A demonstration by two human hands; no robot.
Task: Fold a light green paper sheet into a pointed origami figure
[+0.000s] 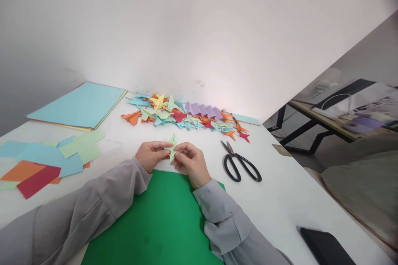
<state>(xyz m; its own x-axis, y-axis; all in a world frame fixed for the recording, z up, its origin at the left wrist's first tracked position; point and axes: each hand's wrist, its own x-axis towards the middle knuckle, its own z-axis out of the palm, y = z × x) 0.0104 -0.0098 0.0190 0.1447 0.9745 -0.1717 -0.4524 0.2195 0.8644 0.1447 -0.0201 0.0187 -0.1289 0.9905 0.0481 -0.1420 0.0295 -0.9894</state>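
Observation:
A small folded piece of pale green paper (172, 140), pointed at its top and bottom, is held between both hands above the far edge of a green sheet (161, 219). My left hand (152, 155) pinches its left side between thumb and fingers. From the right, my right hand (193, 162) closes thumb and forefinger on its lower part. Fingertips cover the middle of the folds. Beyond the hands lies a long heap of folded paper pieces (161, 114) in orange, yellow, green, blue and red, with a purple pleated strip (203, 110) among them.
Black-handled scissors (239, 161) lie right of my right hand, blades pointing away. Loose paper rectangles (39, 180) spread at the left, before a stack of coloured sheets (77, 105). A black flat object (326, 246) sits at the lower right. A wall (186, 29) rises behind the table.

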